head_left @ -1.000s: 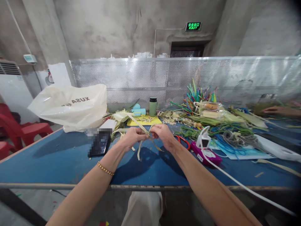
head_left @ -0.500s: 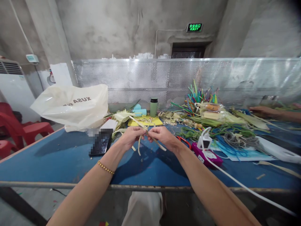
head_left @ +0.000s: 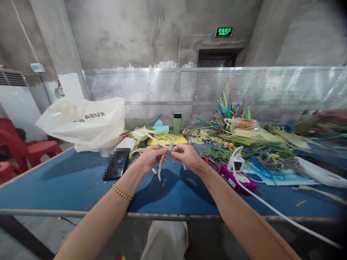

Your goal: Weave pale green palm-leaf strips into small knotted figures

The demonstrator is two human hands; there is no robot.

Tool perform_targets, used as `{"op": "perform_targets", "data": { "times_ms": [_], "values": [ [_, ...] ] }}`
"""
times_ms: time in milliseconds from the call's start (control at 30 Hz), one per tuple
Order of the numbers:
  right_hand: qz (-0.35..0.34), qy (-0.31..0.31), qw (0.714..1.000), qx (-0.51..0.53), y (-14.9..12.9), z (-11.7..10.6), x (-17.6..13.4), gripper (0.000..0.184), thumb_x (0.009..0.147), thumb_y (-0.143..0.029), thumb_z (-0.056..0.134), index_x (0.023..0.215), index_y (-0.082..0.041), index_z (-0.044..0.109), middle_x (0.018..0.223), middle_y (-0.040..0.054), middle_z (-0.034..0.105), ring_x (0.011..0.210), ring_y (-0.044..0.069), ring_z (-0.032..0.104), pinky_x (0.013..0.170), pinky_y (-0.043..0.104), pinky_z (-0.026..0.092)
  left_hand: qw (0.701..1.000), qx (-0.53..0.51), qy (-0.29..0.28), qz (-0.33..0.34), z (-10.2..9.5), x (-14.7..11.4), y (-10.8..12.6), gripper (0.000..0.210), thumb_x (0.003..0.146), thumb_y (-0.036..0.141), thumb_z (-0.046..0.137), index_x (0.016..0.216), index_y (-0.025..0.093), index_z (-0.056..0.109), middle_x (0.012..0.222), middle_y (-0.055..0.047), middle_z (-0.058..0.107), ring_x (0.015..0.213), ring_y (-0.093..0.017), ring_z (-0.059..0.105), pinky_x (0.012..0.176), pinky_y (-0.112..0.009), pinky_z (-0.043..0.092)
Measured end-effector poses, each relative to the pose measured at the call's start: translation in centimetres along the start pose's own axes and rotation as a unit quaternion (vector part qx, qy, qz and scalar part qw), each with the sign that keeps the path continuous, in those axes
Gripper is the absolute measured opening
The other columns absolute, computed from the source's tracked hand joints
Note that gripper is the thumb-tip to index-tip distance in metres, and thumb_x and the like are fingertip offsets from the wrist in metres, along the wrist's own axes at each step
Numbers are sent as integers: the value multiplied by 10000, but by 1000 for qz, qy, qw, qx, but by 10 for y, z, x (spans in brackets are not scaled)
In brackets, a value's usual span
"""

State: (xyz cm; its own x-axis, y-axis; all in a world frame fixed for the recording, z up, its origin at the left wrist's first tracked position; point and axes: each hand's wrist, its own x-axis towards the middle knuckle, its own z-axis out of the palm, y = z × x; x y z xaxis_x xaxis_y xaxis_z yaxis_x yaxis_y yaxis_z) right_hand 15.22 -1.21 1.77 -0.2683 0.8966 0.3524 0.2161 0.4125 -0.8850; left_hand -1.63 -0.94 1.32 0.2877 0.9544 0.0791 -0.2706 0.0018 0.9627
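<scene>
My left hand (head_left: pixel 152 157), with a gold bead bracelet (head_left: pixel 121 193) at its wrist, is closed on pale green-yellow plant strips (head_left: pixel 159 169). Their loose ends hang below the fingers and stick out at the upper left. Close by on the right, my right hand (head_left: pixel 185 155) pinches the same bunch of strips with thumb and forefinger; one end shows under its fingers. Both hands are held above the blue table (head_left: pixel 89 191), fingertips nearly touching. Just where the strips cross or knot is too small to make out.
Behind the hands lie a yellow sheet (head_left: pixel 184 139) with scraps and a green bottle (head_left: pixel 177 124). At left are a dark phone (head_left: pixel 117 167) and a white plastic bag (head_left: pixel 84 121). Red-handled scissors (head_left: pixel 215 163), a purple power strip (head_left: pixel 241 182) with a white cable, and cord coils (head_left: pixel 276 160) lie right.
The strip that hung under my right hand has swung down and mostly out of sight. My hands have hardly moved. At far right, another person's hand has drawn back to the right.
</scene>
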Motion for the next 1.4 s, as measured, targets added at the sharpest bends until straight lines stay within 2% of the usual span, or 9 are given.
{"op": "perform_targets", "data": {
  "times_ms": [167, 400, 500, 700, 800, 933, 1167, 1267, 1400],
  "values": [
    [6, 6, 1000, 2, -1, 3, -1, 120, 699, -266, 602, 721, -173, 529, 551, -33, 520, 462, 107, 518, 398, 213, 425, 999, -25, -20, -40, -2, 0, 1, 211, 626, 243, 765, 671, 101, 616, 590, -31, 610, 483, -104, 557, 475, -222, 379],
    [-3, 16, 999, -27, 0, 1, 0, 115, 703, -263, 593, 716, -180, 515, 509, -44, 502, 428, 98, 487, 371, 196, 383, 1000, 7, -21, -10, 1, -1, -1, 231, 540, 197, 815, 626, 95, 626, 571, -18, 595, 525, -100, 554, 513, -228, 369],
    [3, 6, 1000, 20, -1, 2, -1, 132, 703, -273, 601, 715, -179, 508, 499, -62, 461, 391, 75, 422, 362, 192, 345, 1000, 23, -7, 20, 2, 0, -3, 232, 528, 187, 815, 564, 99, 603, 509, 2, 558, 494, -88, 525, 520, -232, 352],
    [55, -50, 981, 180, -4, 7, -3, 320, 733, -447, 639, 714, -161, 496, 501, -97, 307, 384, 26, 232, 351, 171, 200, 998, 23, -49, 36, 4, -3, -2, 206, 588, 229, 783, 601, 95, 627, 543, -14, 582, 491, -88, 518, 519, -242, 347],
    [49, -27, 977, 203, -5, 8, -2, 348, 691, -457, 690, 747, -173, 496, 496, -106, 311, 359, 14, 173, 337, 177, 124, 998, 31, -52, 31, 5, -4, -2, 224, 592, 241, 783, 588, 101, 608, 525, -7, 568, 479, -85, 509, 514, -241, 355],
    [38, 9, 976, 214, -5, 9, -1, 315, 671, -404, 717, 756, -190, 502, 486, -102, 356, 336, 15, 184, 326, 183, 122, 998, 29, -58, 14, 6, -6, -1, 252, 589, 243, 789, 585, 112, 574, 529, 2, 555, 460, -85, 511, 494, -240, 363],
    [53, 25, 977, 206, -3, 8, 1, 296, 695, -359, 673, 648, -206, 425, 435, -95, 313, 316, 32, 207, 322, 196, 118, 994, -20, -102, 11, 8, -9, 2, 239, 660, 285, 756, 701, 96, 614, 625, -13, 579, 462, -65, 493, 505, -237, 377],
    [49, 40, 979, 195, -2, 9, 2, 308, 696, -376, 668, 643, -211, 413, 450, -88, 328, 323, 34, 217, 325, 198, 129, 995, -32, -95, 28, 8, -8, 1, 281, 714, 363, 707, 733, 96, 624, 645, -24, 589, 415, -38, 418, 470, -229, 332],
    [45, 41, 979, 195, -1, 10, 3, 307, 703, -374, 661, 651, -215, 404, 447, -95, 298, 324, 36, 206, 324, 196, 129, 995, -4, -88, 51, 9, -8, 1, 287, 707, 359, 712, 679, 93, 610, 615, -26, 582, 389, -26, 372, 428, -218, 231]
  ]
}}
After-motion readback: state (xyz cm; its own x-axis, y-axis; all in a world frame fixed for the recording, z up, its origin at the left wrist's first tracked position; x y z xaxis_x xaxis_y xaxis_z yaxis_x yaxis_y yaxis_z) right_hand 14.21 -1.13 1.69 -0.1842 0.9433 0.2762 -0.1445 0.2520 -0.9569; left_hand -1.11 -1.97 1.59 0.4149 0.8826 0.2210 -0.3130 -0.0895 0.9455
